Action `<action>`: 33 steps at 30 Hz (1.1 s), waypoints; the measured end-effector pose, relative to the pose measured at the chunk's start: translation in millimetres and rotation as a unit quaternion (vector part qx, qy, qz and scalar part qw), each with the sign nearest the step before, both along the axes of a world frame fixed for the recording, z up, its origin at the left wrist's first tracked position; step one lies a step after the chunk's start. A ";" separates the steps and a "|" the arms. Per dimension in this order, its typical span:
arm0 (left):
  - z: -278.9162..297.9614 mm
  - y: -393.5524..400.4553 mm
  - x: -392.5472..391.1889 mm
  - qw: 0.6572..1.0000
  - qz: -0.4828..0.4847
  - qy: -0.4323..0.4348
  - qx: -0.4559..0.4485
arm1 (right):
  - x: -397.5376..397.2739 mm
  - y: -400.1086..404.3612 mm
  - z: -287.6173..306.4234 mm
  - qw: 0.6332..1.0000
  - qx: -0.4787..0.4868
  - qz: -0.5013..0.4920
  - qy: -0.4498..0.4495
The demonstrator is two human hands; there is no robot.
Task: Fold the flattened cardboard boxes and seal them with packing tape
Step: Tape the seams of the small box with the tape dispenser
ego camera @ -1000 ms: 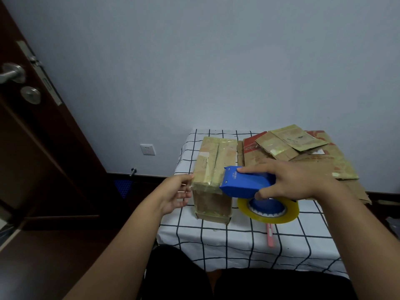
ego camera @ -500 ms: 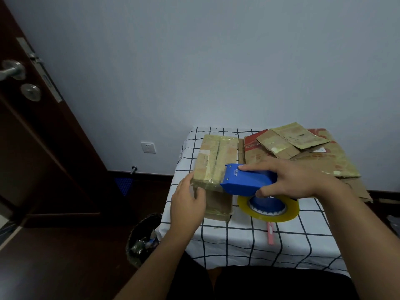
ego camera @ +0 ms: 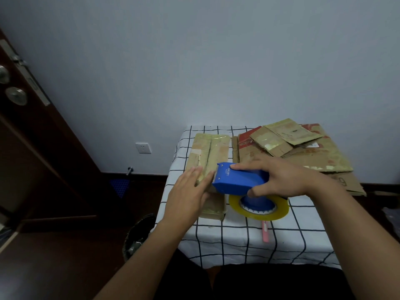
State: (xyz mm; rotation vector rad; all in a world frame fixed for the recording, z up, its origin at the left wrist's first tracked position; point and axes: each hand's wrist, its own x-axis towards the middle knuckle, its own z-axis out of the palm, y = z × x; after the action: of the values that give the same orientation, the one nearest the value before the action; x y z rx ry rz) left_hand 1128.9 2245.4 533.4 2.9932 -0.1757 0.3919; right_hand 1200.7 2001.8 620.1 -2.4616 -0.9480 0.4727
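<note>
On desk [ego camera: 238, 239], checked cloth, against pale wall:

Box [ego camera: 213, 152]: folded, long, lying on left part of desk, far end toward wall, near end at front-left. Old glossy tape along top seam. Near end partly hidden by both hands.

Left hand [ego camera: 188, 195]: fingers straight, flat on box top near its front end. Judged to pin the box and smooth the tape so the strip sticks and the box does not slide.

Right hand [ego camera: 279, 180]: curled round dispenser [ego camera: 240, 180], gripping it. Blue body, cutter end touching box top at seam, just beside left fingers; yellow tape roll [ego camera: 259, 207] hangs below, beside box. Judged held so for laying or cutting a strip; tape strip itself too faint to make out.

Flat boxes [ego camera: 298, 152]: loose pile on right rear of desk, overlapping, outermost sheet overhanging right edge. Awaiting folding.

Pink pen [ego camera: 265, 231]: on cloth near front edge, under roll.

Room: box lies close to left desk edge; little margin there. Bare cloth at front centre gives working space. Bin [ego camera: 138, 237] on floor beside front-left corner.
</note>
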 end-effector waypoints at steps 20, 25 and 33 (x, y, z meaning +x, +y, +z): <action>1.5 -3.1 1.1 0.999 -0.013 -0.028 0.008 | -6.0 -16.9 -1.2 0.999 0.039 0.013 0.028; 3.4 0.1 0.0 1.000 -0.008 -0.010 0.010 | -2.9 -19.8 -2.6 0.999 0.036 -0.001 0.041; -0.4 3.8 0.7 1.000 -0.013 -0.022 0.012 | 8.0 -60.3 -3.7 0.999 -0.011 -0.037 0.016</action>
State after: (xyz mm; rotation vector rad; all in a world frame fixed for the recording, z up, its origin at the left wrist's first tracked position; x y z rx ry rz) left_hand 1129.7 2249.2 533.0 3.0038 -0.2262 0.4569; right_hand 1208.7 1941.5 616.4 -2.4919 -0.8393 0.4969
